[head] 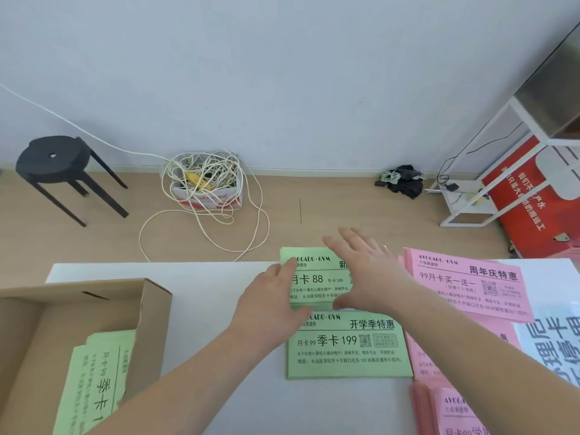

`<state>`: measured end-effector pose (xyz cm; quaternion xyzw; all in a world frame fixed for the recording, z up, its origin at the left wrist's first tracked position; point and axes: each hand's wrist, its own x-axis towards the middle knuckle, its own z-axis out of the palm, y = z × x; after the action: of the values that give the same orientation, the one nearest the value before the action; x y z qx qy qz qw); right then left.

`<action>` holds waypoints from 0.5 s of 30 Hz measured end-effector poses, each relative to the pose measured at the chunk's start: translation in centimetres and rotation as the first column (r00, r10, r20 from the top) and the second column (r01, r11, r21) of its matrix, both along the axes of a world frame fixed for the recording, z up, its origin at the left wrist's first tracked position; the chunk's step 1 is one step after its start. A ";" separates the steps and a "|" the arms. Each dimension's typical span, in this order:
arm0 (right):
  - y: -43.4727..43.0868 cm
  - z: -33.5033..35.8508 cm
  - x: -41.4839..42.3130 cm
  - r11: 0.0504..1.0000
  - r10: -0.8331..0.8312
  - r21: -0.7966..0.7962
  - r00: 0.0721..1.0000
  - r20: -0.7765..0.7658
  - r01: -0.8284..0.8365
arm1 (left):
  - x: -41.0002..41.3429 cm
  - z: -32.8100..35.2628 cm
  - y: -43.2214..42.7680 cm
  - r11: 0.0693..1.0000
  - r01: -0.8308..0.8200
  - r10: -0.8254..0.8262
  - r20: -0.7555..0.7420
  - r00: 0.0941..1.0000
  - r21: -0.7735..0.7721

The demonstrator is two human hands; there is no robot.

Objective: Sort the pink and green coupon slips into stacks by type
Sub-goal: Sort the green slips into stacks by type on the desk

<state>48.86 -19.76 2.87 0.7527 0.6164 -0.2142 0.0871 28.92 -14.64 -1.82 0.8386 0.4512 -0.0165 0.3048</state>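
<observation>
On the white table (219,340) lie two green coupon stacks: a far one marked 88 (317,277) and a near one marked 199 (348,350). My left hand (270,302) lies flat against the far green stack's left edge. Over that stack's right side, my right hand (364,271) is spread with straight fingers. A pink stack (470,284) sits at the far right, a second pink stack (455,350) below it, and a third (452,409) at the near right corner. More green slips (97,381) lie in the cardboard box (150,309) at left.
A white sheet with large blue print (552,346) lies at the right edge. Beyond the table, on the wooden floor, stand a black stool (59,164), a box of tangled white cable (204,180), a white metal rack (489,171) and a red sign (533,199).
</observation>
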 end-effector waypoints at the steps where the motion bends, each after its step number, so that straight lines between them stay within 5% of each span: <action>1: 0.5 -0.5 0.0 0.999 0.043 -0.028 0.999 0.019 -0.043 | 0.1 0.0 -0.1 1.000 0.001 -0.001 -0.003 1.000 0.005; 15: 0.7 -2.4 0.6 0.991 0.132 0.019 0.987 -0.093 -0.130 | 0.2 0.6 -0.1 1.000 0.017 -0.015 -0.089 0.996 0.022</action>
<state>49.49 -19.10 0.45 0.7001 0.6694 -0.2393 0.0668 29.11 -14.72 -1.24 0.8442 0.4575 -0.0509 0.2747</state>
